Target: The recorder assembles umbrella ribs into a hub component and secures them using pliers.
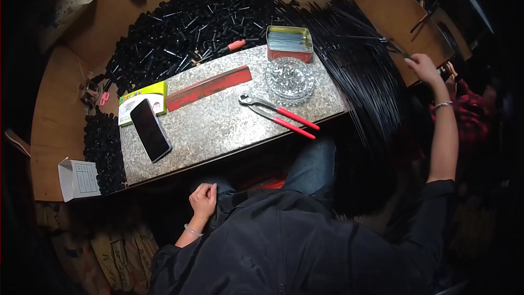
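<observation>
Out to the right of the round, clear, cut-glass dish (pixel 289 98), the right grip (pixel 422 68) is pinching a long, thin, dark rod (pixel 398 51), fingers pressing together at its near end. The rod is looking black and slender, catching a pale glint partway along, and it is pointing back toward the dish's side, over a spread of thin, glossy black rods (pixel 376 90). Whether the grip is holding one rod or several, I can't tell. And the left grip (pixel 203 200)? It is resting at the lap, nearer the body than the dish and off to its left, fingers curling inward; I can't see whether anything is inside.

The dish itself is sitting on a grey, speckled surface (pixel 202 131). Just in front of it, metal pincers with red handles (pixel 297 118) are lying with their handles spreading apart. Right behind it, a rectangular red tin with a golden inside (pixel 290 55) is holding thin silvery wires (pixel 288 42). Left of the dish, a long, flat, worn red bar (pixel 208 88) is lying at a slant.
</observation>
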Demonstrator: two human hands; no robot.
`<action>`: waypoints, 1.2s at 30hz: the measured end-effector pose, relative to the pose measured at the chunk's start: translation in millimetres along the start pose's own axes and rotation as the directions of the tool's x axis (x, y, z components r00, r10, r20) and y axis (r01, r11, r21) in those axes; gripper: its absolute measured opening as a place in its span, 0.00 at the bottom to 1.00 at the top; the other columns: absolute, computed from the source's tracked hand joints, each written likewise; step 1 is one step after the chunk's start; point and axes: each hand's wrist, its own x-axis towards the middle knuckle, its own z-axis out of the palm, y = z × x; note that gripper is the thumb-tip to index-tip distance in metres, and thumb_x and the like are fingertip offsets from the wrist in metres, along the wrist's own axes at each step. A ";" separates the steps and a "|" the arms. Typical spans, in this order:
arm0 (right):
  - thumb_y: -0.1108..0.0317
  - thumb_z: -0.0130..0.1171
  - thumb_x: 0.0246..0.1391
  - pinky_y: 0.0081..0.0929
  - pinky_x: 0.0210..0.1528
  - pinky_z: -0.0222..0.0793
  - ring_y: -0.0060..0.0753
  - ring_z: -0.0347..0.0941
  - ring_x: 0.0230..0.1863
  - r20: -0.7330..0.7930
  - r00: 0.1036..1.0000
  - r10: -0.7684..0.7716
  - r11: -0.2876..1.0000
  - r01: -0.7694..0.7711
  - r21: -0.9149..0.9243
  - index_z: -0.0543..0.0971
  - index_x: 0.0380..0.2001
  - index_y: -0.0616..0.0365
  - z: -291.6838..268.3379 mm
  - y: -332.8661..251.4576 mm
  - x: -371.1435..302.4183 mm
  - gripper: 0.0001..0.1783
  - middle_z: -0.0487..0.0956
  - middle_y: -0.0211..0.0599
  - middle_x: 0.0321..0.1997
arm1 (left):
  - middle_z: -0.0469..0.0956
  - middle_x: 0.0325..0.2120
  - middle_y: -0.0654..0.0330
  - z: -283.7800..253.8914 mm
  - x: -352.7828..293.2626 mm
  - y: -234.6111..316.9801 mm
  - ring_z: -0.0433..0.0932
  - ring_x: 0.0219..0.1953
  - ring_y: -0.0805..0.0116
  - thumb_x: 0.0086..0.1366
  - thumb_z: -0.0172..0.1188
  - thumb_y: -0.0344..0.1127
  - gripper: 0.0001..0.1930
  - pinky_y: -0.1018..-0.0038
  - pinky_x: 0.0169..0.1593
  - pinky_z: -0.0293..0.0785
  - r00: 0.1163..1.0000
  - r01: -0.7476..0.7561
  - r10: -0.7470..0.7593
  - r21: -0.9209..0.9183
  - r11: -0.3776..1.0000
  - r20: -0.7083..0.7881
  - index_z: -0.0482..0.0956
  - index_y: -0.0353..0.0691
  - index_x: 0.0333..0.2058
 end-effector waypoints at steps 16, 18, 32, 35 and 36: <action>0.59 0.49 0.61 0.10 0.11 0.54 0.09 0.56 0.12 0.049 0.991 -0.125 0.263 -0.014 0.965 0.69 0.41 0.55 -17.2 -146.5 -97.3 0.12 0.65 0.23 0.21 | 0.74 0.26 0.56 -34.8 70.8 151.0 0.74 0.27 0.62 0.49 0.66 0.27 0.12 0.74 0.30 0.70 0.849 -0.449 0.527 -0.470 0.760 0.040 0.79 0.37 0.35; 0.60 0.45 0.63 0.10 0.12 0.56 0.10 0.57 0.13 0.037 0.971 -0.237 0.183 0.008 0.983 0.66 0.49 0.59 -12.8 -181.6 -113.9 0.17 0.66 0.25 0.22 | 0.76 0.38 0.53 -51.7 99.9 193.4 0.75 0.39 0.56 0.47 0.69 0.31 0.23 0.68 0.43 0.71 0.773 -0.594 0.631 -0.422 0.685 -0.065 0.75 0.35 0.44; 0.70 0.45 0.62 0.16 0.15 0.67 0.19 0.66 0.17 0.281 0.647 -0.709 0.143 -0.258 0.956 0.59 0.58 0.64 3.6 -307.2 -174.9 0.23 0.73 0.36 0.29 | 0.80 0.32 0.57 -84.1 210.2 234.0 0.79 0.35 0.73 0.60 0.56 0.25 0.13 0.77 0.39 0.76 0.905 -0.328 0.401 -0.834 0.444 -0.143 0.74 0.30 0.45; 0.69 0.40 0.63 0.16 0.16 0.68 0.19 0.66 0.16 0.386 0.547 -0.743 0.232 -0.331 0.915 0.59 0.59 0.63 13.5 -294.2 -184.3 0.22 0.74 0.39 0.28 | 0.77 0.39 0.52 -100.7 212.7 216.0 0.77 0.45 0.59 0.66 0.51 0.29 0.19 0.69 0.44 0.79 0.928 -0.194 0.367 -0.922 0.336 -0.061 0.65 0.30 0.54; 0.69 0.38 0.64 0.16 0.17 0.68 0.19 0.67 0.16 0.383 0.535 -0.753 0.242 -0.317 0.917 0.59 0.59 0.62 22.7 -287.8 -184.7 0.22 0.74 0.41 0.28 | 0.75 0.42 0.51 -103.9 212.2 209.6 0.75 0.48 0.56 0.66 0.50 0.30 0.20 0.68 0.46 0.78 0.924 -0.218 0.376 -0.909 0.357 -0.074 0.62 0.30 0.55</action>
